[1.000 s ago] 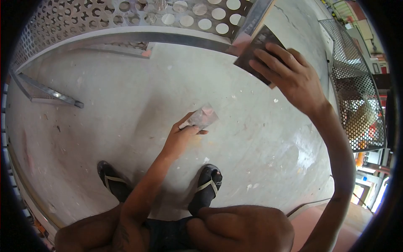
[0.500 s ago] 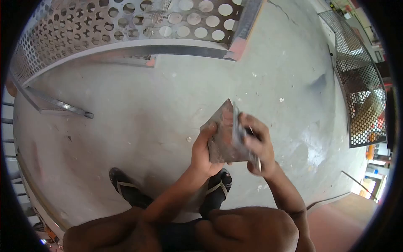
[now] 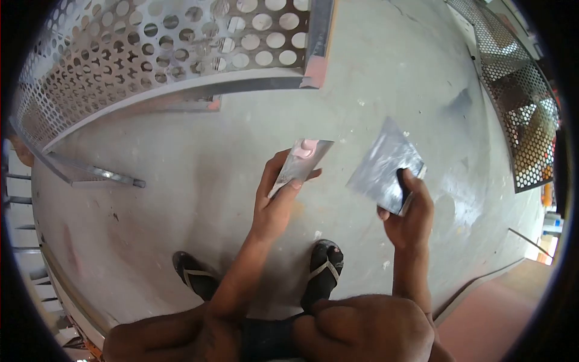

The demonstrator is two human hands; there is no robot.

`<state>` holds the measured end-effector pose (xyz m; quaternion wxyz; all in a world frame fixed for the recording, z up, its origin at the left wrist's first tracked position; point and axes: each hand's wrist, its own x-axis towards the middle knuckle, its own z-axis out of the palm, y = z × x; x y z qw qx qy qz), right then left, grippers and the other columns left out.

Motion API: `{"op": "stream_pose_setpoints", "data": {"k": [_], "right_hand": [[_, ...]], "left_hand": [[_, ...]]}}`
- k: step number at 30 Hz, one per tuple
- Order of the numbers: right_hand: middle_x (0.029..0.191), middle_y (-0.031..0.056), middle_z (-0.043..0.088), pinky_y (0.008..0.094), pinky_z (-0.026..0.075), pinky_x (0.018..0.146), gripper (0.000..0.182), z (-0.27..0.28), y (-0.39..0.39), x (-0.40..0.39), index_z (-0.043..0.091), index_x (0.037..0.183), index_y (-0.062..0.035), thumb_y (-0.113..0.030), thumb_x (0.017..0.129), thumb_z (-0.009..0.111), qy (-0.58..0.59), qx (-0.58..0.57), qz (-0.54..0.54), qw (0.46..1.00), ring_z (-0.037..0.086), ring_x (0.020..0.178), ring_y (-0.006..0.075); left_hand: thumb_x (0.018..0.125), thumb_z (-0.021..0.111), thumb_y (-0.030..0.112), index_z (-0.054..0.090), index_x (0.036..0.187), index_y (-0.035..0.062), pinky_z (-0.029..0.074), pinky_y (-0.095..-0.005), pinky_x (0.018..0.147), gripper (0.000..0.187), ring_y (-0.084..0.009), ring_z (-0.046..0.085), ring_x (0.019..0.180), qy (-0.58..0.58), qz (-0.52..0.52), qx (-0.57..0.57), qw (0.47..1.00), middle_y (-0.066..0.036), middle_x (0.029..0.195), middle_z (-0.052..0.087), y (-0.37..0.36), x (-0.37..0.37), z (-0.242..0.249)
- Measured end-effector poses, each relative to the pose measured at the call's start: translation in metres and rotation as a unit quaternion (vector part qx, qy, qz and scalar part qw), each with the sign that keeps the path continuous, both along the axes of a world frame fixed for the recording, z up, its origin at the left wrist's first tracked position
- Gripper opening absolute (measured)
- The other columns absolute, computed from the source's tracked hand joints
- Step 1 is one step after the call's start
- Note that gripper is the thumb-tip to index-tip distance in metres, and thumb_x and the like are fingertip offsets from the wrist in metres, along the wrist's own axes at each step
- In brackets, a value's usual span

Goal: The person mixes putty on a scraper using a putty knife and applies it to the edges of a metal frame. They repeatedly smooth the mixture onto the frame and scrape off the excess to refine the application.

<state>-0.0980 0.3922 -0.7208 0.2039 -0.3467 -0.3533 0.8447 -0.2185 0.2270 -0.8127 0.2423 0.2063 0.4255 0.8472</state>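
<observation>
Straight out at twelve o'clock, the left hand [image 3: 276, 205] grips a small metal plate [image 3: 300, 167] carrying a pink smear [image 3: 307, 148]; at one o'clock the right hand [image 3: 415, 214] grips a wider blade [image 3: 382, 164]. Best, I'd say, to keep that plate steady and near level so nothing slides off, and the blade's free edge clear of knocks. The right fingers mostly hide behind it (something dark, perhaps a handle, shows by the thumb), and the framed perforated panel [image 3: 265, 83] towards eleven runs out of sight.

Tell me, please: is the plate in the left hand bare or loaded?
Loaded: a pink lump shows near the upper edge of the plate in the left hand.
</observation>
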Motion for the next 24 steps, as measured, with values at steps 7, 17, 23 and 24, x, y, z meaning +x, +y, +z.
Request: {"op": "stream_pose_setpoints", "data": {"k": [7,17,23,24], "right_hand": [[0.096,0.0176,0.064,0.0368,0.057,0.054,0.027,0.019,-0.023,-0.015,0.054,0.111,0.0098,-0.008,0.09,0.055,0.044,-0.005,0.137,0.99,0.066,0.071,0.026],[0.117,0.0133,0.06,0.0338,0.05,0.084,0.036,0.034,0.025,-0.044,0.053,0.127,-0.0007,-0.003,0.091,0.054,-0.003,0.509,0.181,0.841,0.059,0.102,0.0241],[0.14,-0.0016,0.046,0.0415,0.043,0.099,0.065,0.055,0.057,-0.097,0.053,0.134,-0.0334,-0.008,0.075,0.064,-0.087,0.947,0.183,0.25,0.041,0.128,0.0278],[0.143,-0.0019,0.043,0.0439,0.041,0.101,0.065,0.055,0.064,-0.102,0.052,0.135,-0.0349,-0.013,0.076,0.064,-0.091,0.96,0.191,0.182,0.039,0.131,0.0273]], "left_hand": [[0.081,0.048,-0.012,0.053,0.132,0.0032,0.042,-0.0397,0.101,0.054,-0.0326,0.047,0.122,0.303,0.051,-0.163,0.937,-0.018,0.13,0.047,0.0,-0.004,0.033],[0.075,0.046,-0.017,0.06,0.127,0.0093,0.041,-0.0373,0.103,0.06,-0.0313,0.05,0.121,0.338,0.011,-0.299,0.892,-0.016,0.132,0.047,-0.026,-0.018,0.004],[0.081,0.046,-0.011,0.058,0.126,-0.0005,0.038,-0.0381,0.103,0.048,-0.0306,0.05,0.12,0.29,0.017,-0.275,0.916,-0.017,0.129,0.05,-0.029,-0.017,0.002],[0.081,0.046,-0.011,0.058,0.126,-0.0005,0.038,-0.0381,0.103,0.048,-0.0306,0.05,0.12,0.289,0.019,-0.273,0.917,-0.017,0.129,0.05,-0.03,-0.016,0.001]]}}
